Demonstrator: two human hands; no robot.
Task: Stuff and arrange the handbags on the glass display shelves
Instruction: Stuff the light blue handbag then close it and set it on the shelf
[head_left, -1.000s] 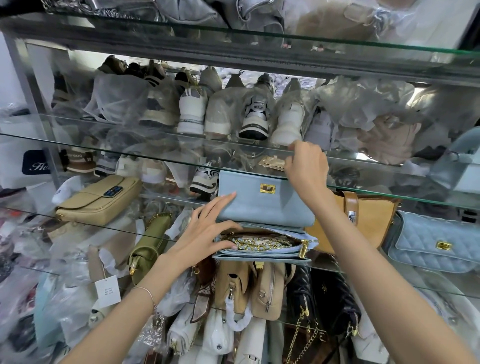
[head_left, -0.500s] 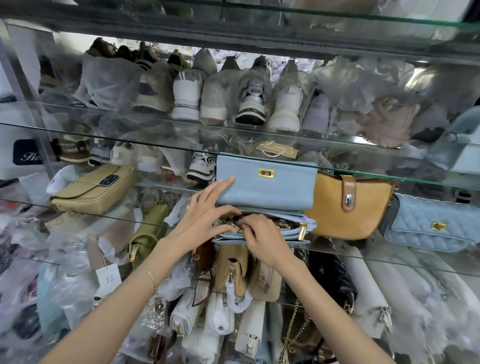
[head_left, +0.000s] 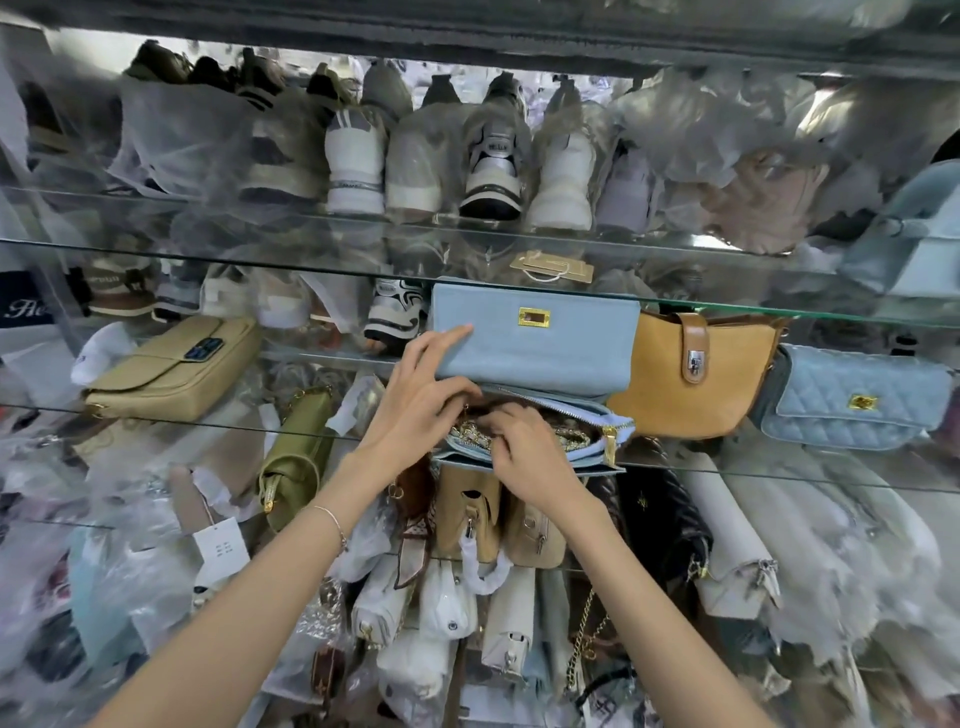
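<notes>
Mid-frame, the light blue handbag (head_left: 535, 348) sits open on the glass shelf (head_left: 779, 475). Our left hand (head_left: 421, 400) spreads its fingers wide against the raised flap. Our right hand (head_left: 524, 454) curls its fingers onto the gold chain (head_left: 574, 439) inside, and we cannot tell whether they grip it.

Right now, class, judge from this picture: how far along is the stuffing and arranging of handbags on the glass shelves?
Done, it seems: the beige bag, tan bag and quilted blue bag stand closed on the glass shelf. In hand: the light blue bag lies open, with the left hand touching its raised flap and the right hand at the gold chain inside. Left: close it, then see to the wrapped bags crowded below.
</notes>
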